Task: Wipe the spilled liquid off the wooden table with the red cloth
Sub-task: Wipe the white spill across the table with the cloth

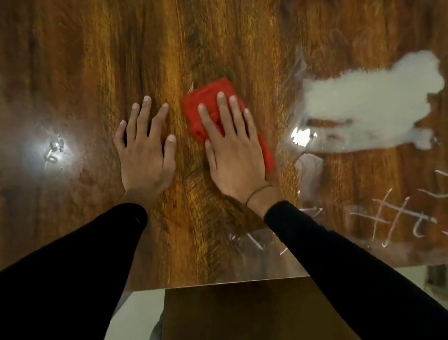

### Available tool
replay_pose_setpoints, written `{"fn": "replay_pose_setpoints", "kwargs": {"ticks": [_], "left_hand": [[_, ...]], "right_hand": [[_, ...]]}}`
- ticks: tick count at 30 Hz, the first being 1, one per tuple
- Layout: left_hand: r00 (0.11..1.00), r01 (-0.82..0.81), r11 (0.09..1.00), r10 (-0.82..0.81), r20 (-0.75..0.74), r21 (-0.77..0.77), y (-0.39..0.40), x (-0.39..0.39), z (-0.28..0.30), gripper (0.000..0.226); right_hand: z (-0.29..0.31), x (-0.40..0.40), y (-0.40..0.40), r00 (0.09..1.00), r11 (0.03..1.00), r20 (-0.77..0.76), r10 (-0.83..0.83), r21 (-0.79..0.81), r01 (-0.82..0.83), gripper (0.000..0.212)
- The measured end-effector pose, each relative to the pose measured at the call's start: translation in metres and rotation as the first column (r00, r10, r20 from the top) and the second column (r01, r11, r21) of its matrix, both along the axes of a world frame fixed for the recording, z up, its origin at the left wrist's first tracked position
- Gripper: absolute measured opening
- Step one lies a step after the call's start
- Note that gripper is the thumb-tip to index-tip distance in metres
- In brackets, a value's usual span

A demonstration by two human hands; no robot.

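**Flat hand on the red cloth, spill at three o'clock**

The right hand's fingers (222,109) lay straight and slightly spread, pressing the folded red cloth (202,106) flat onto the wooden counter (197,29). The right hand (233,151) covered most of the cloth, which sat near the middle of the view. At nine o'clock from it, the left hand (144,152) rested palm down on bare wood, its fingers (142,112) splayed and holding nothing. At three o'clock from the cloth, apart from it, spread a pale milky spilled liquid (374,102) with thin wet streaks round it. At nine o'clock beyond the left hand, a few droplets (54,151) glinted under a lamp's reflection. The glossy surface mirrored the room at five o'clock. Below the near edge showed pale floor (140,320).
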State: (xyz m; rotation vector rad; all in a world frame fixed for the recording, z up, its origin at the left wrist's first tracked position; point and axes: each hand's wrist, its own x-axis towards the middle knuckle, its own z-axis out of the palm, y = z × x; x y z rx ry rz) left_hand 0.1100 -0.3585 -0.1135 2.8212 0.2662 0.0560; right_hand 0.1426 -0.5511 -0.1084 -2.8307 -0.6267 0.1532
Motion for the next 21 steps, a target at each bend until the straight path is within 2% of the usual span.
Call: {"fn": "replay_pose_setpoints", "kwargs": {"ticks": [4, 7, 9, 12, 14, 16, 18, 21], "left_hand": [[1.0, -0.006, 0.998, 0.006, 0.008, -0.055, 0.0, -0.001, 0.005, 0.056], [1.0, 0.002, 0.997, -0.002, -0.001, -0.072, 0.0, -0.003, 0.007, 0.056], [1.0, 0.003, 0.996, -0.004, -0.003, -0.087, -0.001, -0.004, 0.009, 0.056], [1.0, 0.003, 0.995, -0.003, 0.001, -0.101, 0.0, -0.006, 0.011, 0.058], [1.0, 0.001, 0.994, -0.001, 0.006, -0.114, -0.001, -0.008, 0.011, 0.06], [1.0, -0.004, 0.992, 0.006, 0.017, -0.129, -0.001, -0.008, 0.012, 0.06], [1.0, -0.01, 0.988, 0.014, 0.026, -0.154, 0.002, -0.009, 0.011, 0.06], [1.0, -0.008, 0.979, 0.014, 0.026, -0.202, 0.003, -0.012, 0.013, 0.062]], "right_hand": [[-0.004, -0.079, -0.051, 0.962, 0.963, -0.055, 0.266, -0.016, -0.268, 0.073], [-0.006, -0.077, -0.101, 0.901, 0.9, -0.071, 0.427, -0.066, -0.432, 0.07], [-0.006, -0.055, -0.114, 0.911, 0.906, -0.053, 0.409, -0.097, -0.412, 0.068], [0.001, -0.037, -0.086, 0.98, 0.975, -0.01, 0.198, -0.098, -0.198, 0.068], [0.001, -0.045, -0.057, 0.972, 0.967, -0.004, 0.237, -0.093, -0.236, 0.07], [-0.002, -0.071, -0.041, 0.887, 0.884, -0.017, 0.462, -0.075, -0.462, 0.072], [-0.006, -0.106, -0.046, 0.737, 0.736, -0.055, 0.674, -0.039, -0.676, 0.071], [-0.008, -0.137, -0.089, 0.515, 0.514, -0.091, 0.852, -0.03, -0.857, 0.069]]}}
